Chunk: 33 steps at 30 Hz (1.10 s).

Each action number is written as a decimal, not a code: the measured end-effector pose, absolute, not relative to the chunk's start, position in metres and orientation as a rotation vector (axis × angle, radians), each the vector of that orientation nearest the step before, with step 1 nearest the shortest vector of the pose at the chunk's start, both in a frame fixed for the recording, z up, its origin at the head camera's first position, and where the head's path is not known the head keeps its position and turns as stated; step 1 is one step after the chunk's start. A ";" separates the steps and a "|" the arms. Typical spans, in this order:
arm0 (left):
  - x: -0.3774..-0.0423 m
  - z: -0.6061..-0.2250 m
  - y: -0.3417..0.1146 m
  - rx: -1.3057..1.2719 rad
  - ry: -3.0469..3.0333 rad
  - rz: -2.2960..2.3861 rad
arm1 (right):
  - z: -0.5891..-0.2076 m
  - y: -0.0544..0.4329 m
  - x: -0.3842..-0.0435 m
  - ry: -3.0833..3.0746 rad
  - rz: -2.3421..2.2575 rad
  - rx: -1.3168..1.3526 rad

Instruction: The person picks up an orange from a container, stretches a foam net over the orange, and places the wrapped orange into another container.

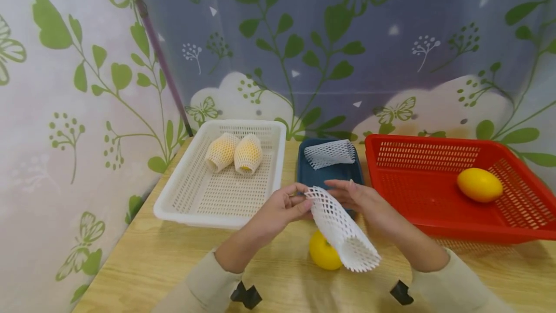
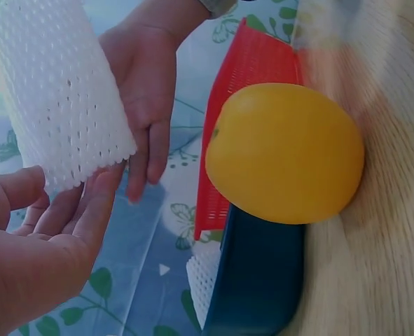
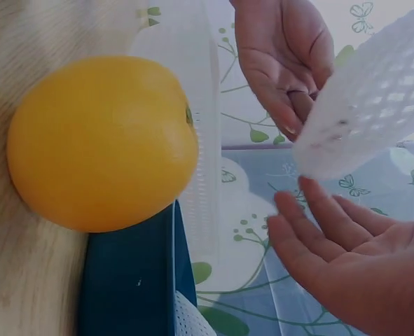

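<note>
My left hand [image 1: 275, 211] pinches a white foam net sleeve [image 1: 340, 228] at its far end, between thumb and fingers. The sleeve slants down toward me, its near end a round opening with nothing seen inside. My right hand [image 1: 373, 206] is on the other side, its fingers [image 3: 326, 224] extended and fingertips right at the sleeve's end in the right wrist view. Below the sleeve a round yellow fruit [image 1: 323, 254] rests on the wooden table, partly hidden by the sleeve in the head view. Its full side shows in the left wrist view.
At left, a white basket [image 1: 217, 197] contains two yellow fruits in foam nets [image 1: 248, 154]. A dark blue tray [image 1: 330, 174] behind my hands carries another foam net [image 1: 331, 153]. A red basket [image 1: 417, 202] stands at right with a bare yellow fruit [image 1: 479, 185] in it.
</note>
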State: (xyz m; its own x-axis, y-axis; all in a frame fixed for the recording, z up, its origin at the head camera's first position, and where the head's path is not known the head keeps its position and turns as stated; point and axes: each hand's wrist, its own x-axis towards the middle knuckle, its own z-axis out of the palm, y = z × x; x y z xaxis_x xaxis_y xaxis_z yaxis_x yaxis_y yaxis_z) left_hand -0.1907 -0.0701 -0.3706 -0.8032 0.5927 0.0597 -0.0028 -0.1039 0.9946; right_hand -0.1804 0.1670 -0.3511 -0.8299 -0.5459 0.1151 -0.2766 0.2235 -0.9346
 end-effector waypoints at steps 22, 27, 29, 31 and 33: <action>-0.191 -0.400 -0.067 0.684 1.747 1.838 | -0.384 0.171 -0.179 1.931 -1.848 -0.715; -0.189 -0.403 -0.065 0.670 1.723 1.863 | -0.387 0.165 -0.176 1.897 -1.933 -0.632; -0.188 -0.403 -0.065 0.634 1.738 1.876 | -0.386 0.163 -0.174 1.936 -1.921 -0.554; -0.188 -0.402 -0.065 0.587 1.744 1.899 | -0.385 0.163 -0.173 1.966 -1.914 -0.469; -0.187 -0.401 -0.065 0.559 1.738 1.931 | -0.385 0.162 -0.171 1.977 -1.912 -0.410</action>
State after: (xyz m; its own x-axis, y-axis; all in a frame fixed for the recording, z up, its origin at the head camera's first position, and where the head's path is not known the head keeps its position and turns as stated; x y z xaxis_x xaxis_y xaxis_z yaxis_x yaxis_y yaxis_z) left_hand -0.1870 -0.0654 -0.4012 -0.8017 0.5975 -0.0168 -0.0791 -0.0782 0.9938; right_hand -0.1715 0.1624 -0.3850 -0.8935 -0.4457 -0.0547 0.0400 0.0423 -0.9983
